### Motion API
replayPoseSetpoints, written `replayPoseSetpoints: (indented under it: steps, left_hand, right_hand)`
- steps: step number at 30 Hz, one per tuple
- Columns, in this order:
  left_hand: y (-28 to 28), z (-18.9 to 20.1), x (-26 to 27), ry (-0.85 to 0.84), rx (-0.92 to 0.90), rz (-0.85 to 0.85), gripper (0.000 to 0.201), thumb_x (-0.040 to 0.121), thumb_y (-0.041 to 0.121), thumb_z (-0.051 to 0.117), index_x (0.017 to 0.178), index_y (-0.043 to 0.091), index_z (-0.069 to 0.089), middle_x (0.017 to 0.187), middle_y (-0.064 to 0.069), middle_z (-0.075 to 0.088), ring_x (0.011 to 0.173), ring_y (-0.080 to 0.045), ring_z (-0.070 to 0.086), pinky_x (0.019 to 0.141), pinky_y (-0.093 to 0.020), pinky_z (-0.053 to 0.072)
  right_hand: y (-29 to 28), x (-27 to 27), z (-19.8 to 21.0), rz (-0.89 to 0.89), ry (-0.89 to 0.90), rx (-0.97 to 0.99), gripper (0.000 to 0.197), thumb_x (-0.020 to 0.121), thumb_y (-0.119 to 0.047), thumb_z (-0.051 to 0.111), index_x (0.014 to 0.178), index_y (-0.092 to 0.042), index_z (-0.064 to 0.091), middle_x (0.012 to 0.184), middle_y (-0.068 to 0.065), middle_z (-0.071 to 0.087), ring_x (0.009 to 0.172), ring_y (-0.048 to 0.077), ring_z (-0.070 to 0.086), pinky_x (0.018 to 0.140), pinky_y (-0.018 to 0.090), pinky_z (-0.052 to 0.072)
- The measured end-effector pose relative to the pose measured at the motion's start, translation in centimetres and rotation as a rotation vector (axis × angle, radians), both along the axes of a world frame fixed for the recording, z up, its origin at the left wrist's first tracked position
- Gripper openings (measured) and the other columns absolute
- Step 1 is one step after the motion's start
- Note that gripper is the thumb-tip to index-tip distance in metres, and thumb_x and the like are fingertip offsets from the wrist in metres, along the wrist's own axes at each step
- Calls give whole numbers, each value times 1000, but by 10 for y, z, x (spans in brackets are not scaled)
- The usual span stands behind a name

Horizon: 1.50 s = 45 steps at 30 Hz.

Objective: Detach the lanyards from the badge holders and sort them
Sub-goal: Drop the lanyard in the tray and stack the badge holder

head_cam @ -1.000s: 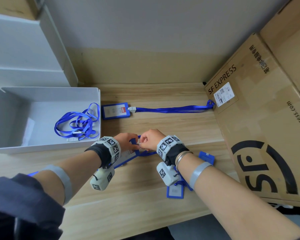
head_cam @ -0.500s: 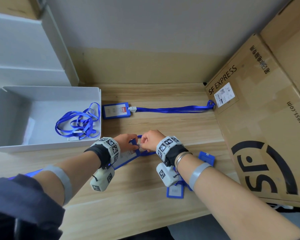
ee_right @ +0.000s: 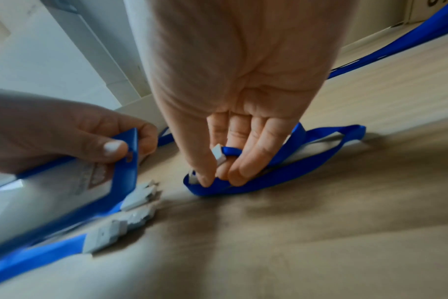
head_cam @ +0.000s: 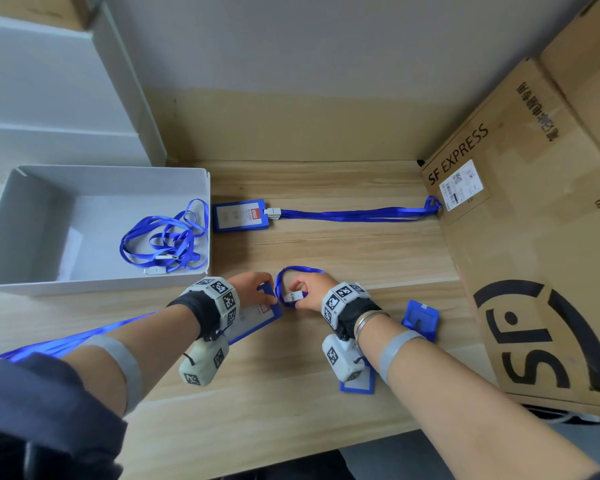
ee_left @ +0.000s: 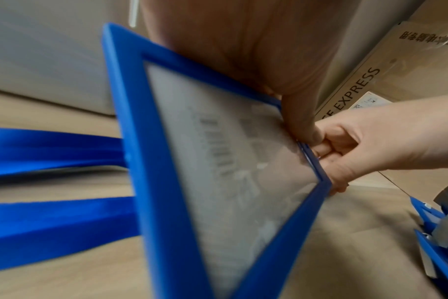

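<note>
My left hand (head_cam: 265, 294) pinches the top edge of a blue badge holder (head_cam: 257, 318), which fills the left wrist view (ee_left: 218, 161) tilted up off the table. Just to its right, my right hand (head_cam: 302, 296) pinches the white clip (ee_right: 219, 156) of a blue lanyard (head_cam: 300, 270). A small gap separates the clip from the holder (ee_right: 124, 161). The lanyard loops behind my right fingers (ee_right: 246, 161) on the table. Its long strap (head_cam: 66, 341) runs off left under my left arm.
A white bin (head_cam: 118, 174) at the left holds loose blue lanyards (head_cam: 163, 237). Behind my hands lies another badge holder (head_cam: 238, 214) with its lanyard (head_cam: 354, 214) attached. Two bare holders (head_cam: 420, 318) (head_cam: 357, 388) lie by my right wrist. A cardboard box (head_cam: 534, 237) walls off the right.
The clip in my right hand has come away from the holder's top edge. A gap now shows between my two hands, and the lanyard loop has spread wider.
</note>
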State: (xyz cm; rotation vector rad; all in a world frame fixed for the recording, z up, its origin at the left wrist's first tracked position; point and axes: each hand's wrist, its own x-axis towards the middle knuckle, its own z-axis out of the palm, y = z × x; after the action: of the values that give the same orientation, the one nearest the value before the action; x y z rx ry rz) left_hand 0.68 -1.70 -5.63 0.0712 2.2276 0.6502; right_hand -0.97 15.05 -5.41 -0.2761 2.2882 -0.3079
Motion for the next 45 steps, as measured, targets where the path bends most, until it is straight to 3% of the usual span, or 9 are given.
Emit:
replayPoseSetpoints:
  steps: [6,10,13,18,26,32,35,40,45]
  left_hand:
    - [-17,-8,5,9,-22,55,30,89,34,57,107,10,59,82,1,49,82,-16,47,57,-19,33]
    - [-26,-12,9,-30,-48,86,31,91,35,52,112,13,57,94,-2,52,87,-17,50,73,-26,39]
    - [-30,-12,13,-49,-56,102,30,92,34,49,114,15,56,99,-2,55,90,-16,52,76,-26,41]
    - [-37,-6,17,-68,-32,140,26,92,26,48,114,15,57,118,-8,61,92,-17,55,76,-25,42]
    - [-55,4,25,-67,-105,109,31,91,25,49,119,14,54,118,-10,60,101,-25,58,79,-30,45]
    - [-75,10,32,13,-115,146,23,89,20,49,107,13,60,94,-2,56,84,-19,51,73,-24,38]
    - [-88,16,36,-2,-134,146,24,88,24,52,110,15,58,104,-6,60,97,-24,58,83,-31,47]
    - [-112,20,45,-8,-128,188,31,87,27,53,116,16,57,114,-8,61,106,-26,59,93,-36,48]
    - [-131,21,53,-25,-146,227,35,89,28,52,122,15,54,118,-7,60,109,-26,57,92,-31,44]
  right_hand:
    - [-3,1,-17,30,13,54,26,75,-17,70,99,-20,61,93,-1,66,86,19,60,77,30,51]
    - [-9,0,-17,130,22,166,6,83,-21,59,84,-16,63,85,4,64,81,23,59,69,29,48]
    - [-10,-2,-19,157,15,192,21,85,-22,54,65,-19,49,75,2,55,74,22,52,64,28,39]
    - [-14,-8,-5,81,6,125,24,86,-33,53,80,-10,57,74,5,53,73,24,50,60,26,38]
    - [-40,-26,38,-71,57,-146,31,86,-25,48,61,-15,34,61,3,39,61,20,37,54,29,27]
    - [-79,-37,76,-99,131,-299,20,84,-17,48,66,-11,42,59,3,40,56,19,37,60,29,31]
    - [-102,-47,96,-91,168,-389,14,84,-16,49,73,-8,50,60,2,39,61,21,40,62,29,33]
    - [-152,-62,116,-79,203,-516,33,84,-10,47,59,-18,29,55,-2,32,52,17,34,54,28,31]
    - [-192,-60,115,48,206,-474,9,89,-12,48,90,-21,49,70,2,51,57,20,54,59,30,48]
